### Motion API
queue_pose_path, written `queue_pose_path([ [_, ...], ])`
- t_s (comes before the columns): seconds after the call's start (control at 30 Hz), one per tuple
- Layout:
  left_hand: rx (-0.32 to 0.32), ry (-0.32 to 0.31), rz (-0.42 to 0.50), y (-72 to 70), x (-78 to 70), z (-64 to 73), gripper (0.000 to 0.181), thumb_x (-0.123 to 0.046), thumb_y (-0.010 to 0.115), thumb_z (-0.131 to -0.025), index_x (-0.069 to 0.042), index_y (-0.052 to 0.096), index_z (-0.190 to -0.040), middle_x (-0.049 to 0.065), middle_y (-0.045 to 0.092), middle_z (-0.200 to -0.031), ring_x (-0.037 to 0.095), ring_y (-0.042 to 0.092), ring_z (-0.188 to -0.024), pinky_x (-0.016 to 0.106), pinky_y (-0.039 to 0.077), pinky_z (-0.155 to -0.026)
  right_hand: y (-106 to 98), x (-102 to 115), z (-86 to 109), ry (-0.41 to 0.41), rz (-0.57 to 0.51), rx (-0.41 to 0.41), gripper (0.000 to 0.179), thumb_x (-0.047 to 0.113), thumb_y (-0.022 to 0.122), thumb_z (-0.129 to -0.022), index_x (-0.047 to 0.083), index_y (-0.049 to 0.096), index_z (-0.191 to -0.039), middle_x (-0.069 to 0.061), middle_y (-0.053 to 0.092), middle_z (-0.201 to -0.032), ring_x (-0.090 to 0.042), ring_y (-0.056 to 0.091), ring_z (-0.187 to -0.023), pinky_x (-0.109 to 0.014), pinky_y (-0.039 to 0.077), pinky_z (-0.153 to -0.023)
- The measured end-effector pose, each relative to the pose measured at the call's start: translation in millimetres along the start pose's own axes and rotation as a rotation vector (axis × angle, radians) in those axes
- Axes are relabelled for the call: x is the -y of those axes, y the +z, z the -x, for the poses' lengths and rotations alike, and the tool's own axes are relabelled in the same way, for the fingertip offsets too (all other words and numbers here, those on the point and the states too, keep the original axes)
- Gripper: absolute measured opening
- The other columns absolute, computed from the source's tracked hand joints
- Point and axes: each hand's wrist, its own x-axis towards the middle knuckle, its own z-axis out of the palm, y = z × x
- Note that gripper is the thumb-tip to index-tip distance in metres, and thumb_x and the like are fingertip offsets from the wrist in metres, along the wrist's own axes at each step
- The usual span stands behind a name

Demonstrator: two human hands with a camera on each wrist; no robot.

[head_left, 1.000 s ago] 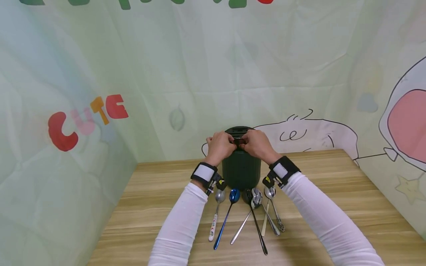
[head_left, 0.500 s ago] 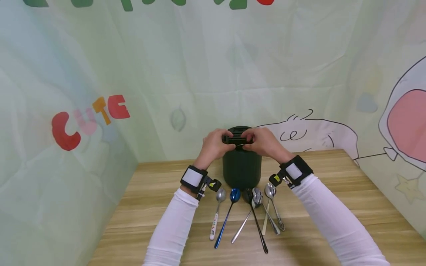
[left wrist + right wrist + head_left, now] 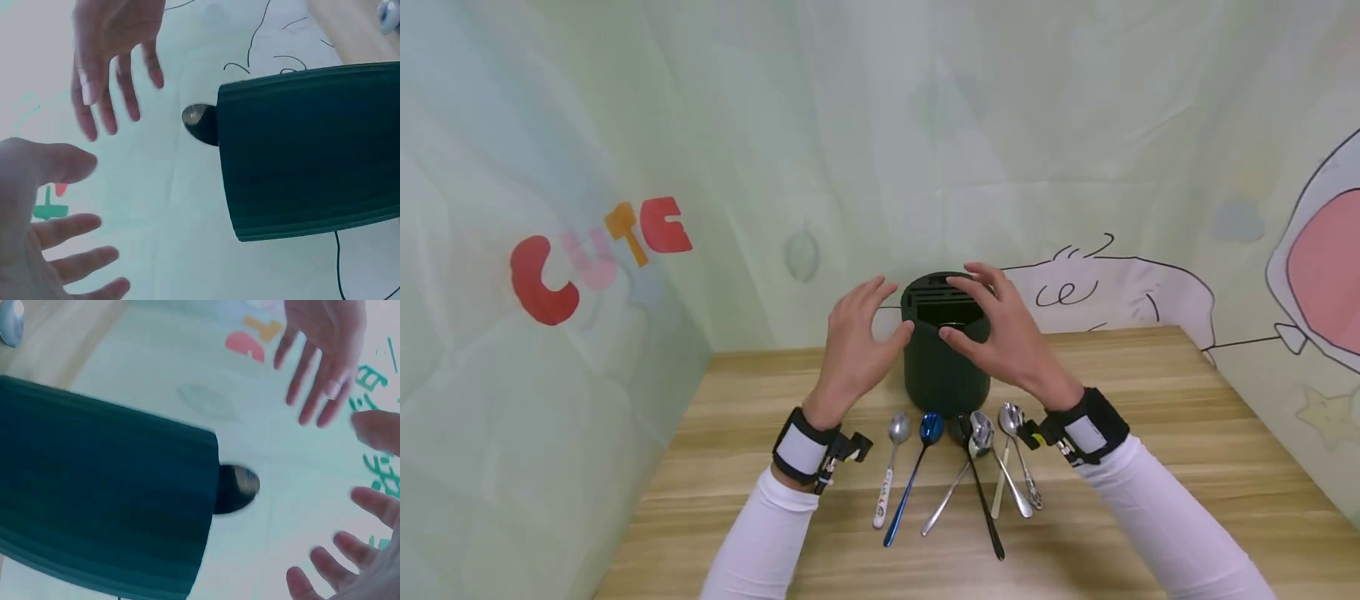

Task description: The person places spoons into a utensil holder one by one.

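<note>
Dark-green container (image 3: 946, 375), slotted top (image 3: 929, 294), w/ prob. spoon bowl (image 3: 200, 127) poking out.

Wears long, plain, close-fitting white sleeves (image 3: 1180, 525) and, just beyond the cuffs (image 3: 788, 493), broad black wrist straps (image 3: 1108, 417) faced with pale rectangular patches (image 3: 801, 451) and bearing small black cameras (image 3: 1032, 432) flecked with yellow beside thin silvery fittings (image 3: 1066, 449).

In the head view, the right hand (image 3: 1012, 337) partly hides the dark container (image 3: 946, 372), cropped in both wrist views.
</note>
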Motion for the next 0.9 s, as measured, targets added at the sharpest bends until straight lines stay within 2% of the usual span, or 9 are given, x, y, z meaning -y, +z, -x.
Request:
queue_pose_path([
  [0.1, -0.049, 0.059, -0.031, -1.0, -3.9, 16.5, 0.056, -0.04, 0.058, -0.086, -0.016, 0.045, -0.135, 0.007, 0.038, -0.142, 0.026, 0.024, -0.131, 0.057, 0.017, -0.104, 5.5, 9.3, 12.6, -0.054, -0.002, -0.042, 0.065, 0.04, 0.064, -0.082, 0.022, 0.038, -0.139, -0.007, 0.021, -0.149, -0.026, 0.021, -0.132, -0.059, 0.033, -0.096],
  [0.23, -0.052, 0.101, -0.093, -2.5, -7.0, 37.0, 0.063, -0.047, 0.054, -0.086, -0.018, 0.037, -0.14, 0.008, 0.029, -0.147, 0.031, 0.018, -0.134, 0.065, 0.016, -0.101, 13.5, 21.1, 25.9, -0.116, 0.038, -0.05, 0.068, 0.048, 0.058, -0.083, 0.024, 0.034, -0.142, -0.009, 0.014, -0.152, -0.029, 0.012, -0.136, -0.064, 0.026, -0.098],
  [0.33, -0.033, 0.124, -0.142, -3.5, -7.3, 51.1, 0.066, -0.05, 0.051, -0.087, -0.019, 0.032, -0.143, 0.008, 0.023, -0.15, 0.033, 0.014, -0.134, 0.069, 0.015, -0.099, 19.8, 29.0, 34.3, -0.147, 0.061, -0.019, 0.067, 0.053, 0.052, -0.084, 0.023, 0.034, -0.142, -0.009, 0.01, -0.153, -0.032, 0.007, -0.136, -0.067, 0.021, -0.098],
  [0.5, -0.024, 0.147, -0.162, -1.2, -5.5, 71.1, 0.068, -0.049, 0.053, -0.086, -0.018, 0.031, -0.143, 0.01, 0.024, -0.149, 0.033, 0.011, -0.135, 0.068, 0.012, -0.101, 32.4, 36.1, 46.9, -0.165, 0.063, 0.054, 0.069, 0.055, 0.049, -0.086, 0.019, 0.033, -0.143, -0.008, 0.007, -0.153, -0.033, 0.005, -0.136, -0.068, 0.022, -0.098],
  [0.63, -0.009, 0.131, -0.158, 4.4, -3.4, 81.2, 0.068, -0.044, 0.056, -0.085, -0.019, 0.03, -0.143, 0.01, 0.024, -0.149, 0.035, 0.014, -0.134, 0.066, 0.012, -0.102, 44.2, 34.2, 56.6, -0.138, 0.054, 0.083, 0.069, 0.054, 0.05, -0.085, 0.021, 0.03, -0.143, -0.009, 0.011, -0.153, -0.031, 0.006, -0.136, -0.065, 0.022, -0.099],
  [0.8, 0.041, 0.069, -0.172, 11.4, 0.9, 93.6, 0.072, -0.038, 0.061, -0.083, -0.02, 0.029, -0.144, 0.009, 0.022, -0.15, 0.033, 0.01, -0.135, 0.066, 0.014, -0.102, 58.5, 30.6, 68.2, -0.097, 0.056, 0.125, 0.069, 0.054, 0.051, -0.085, 0.023, 0.03, -0.144, -0.01, 0.015, -0.152, -0.03, 0.009, -0.136, -0.063, 0.025, -0.1],
  [0.9, 0.082, 0.034, -0.189, 16.5, 5.5, 102.7, 0.073, -0.041, 0.061, -0.083, -0.02, 0.028, -0.144, 0.009, 0.022, -0.15, 0.033, 0.008, -0.135, 0.065, 0.014, -0.102, 65.7, 28.0, 74.5, -0.072, 0.054, 0.15, 0.07, 0.054, 0.052, -0.085, 0.024, 0.029, -0.144, -0.009, 0.016, -0.152, -0.029, 0.01, -0.136, -0.063, 0.026, -0.099],
])
